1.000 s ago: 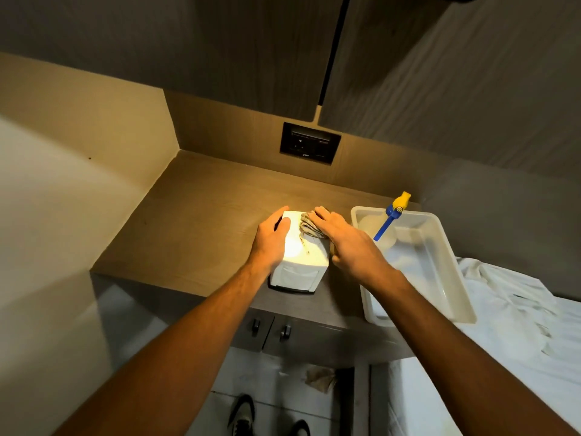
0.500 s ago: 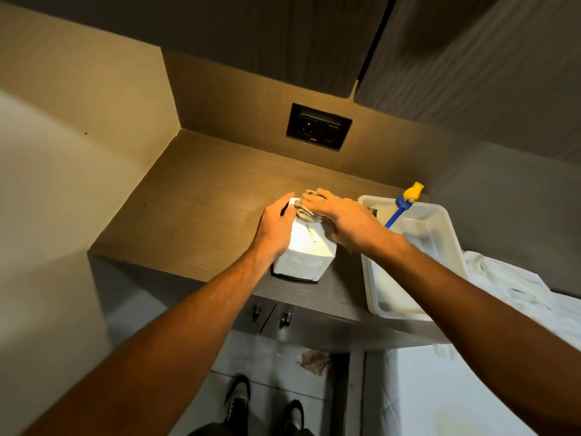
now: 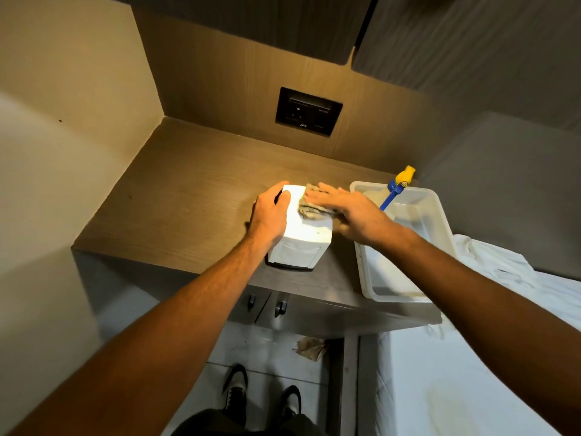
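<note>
**Cloth on the box top**

Your left hand (image 3: 270, 215) grips the left side of the white rectangular plastic box (image 3: 301, 243) on the brown wooden counter (image 3: 188, 209). Your right hand (image 3: 349, 212), fingers straight, presses the crumpled grey cloth (image 3: 311, 210) onto the box's top.

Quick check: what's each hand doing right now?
Left hand: grips the white box by its side.
Right hand: open, pressing a cloth flat onto the box's top.
</note>
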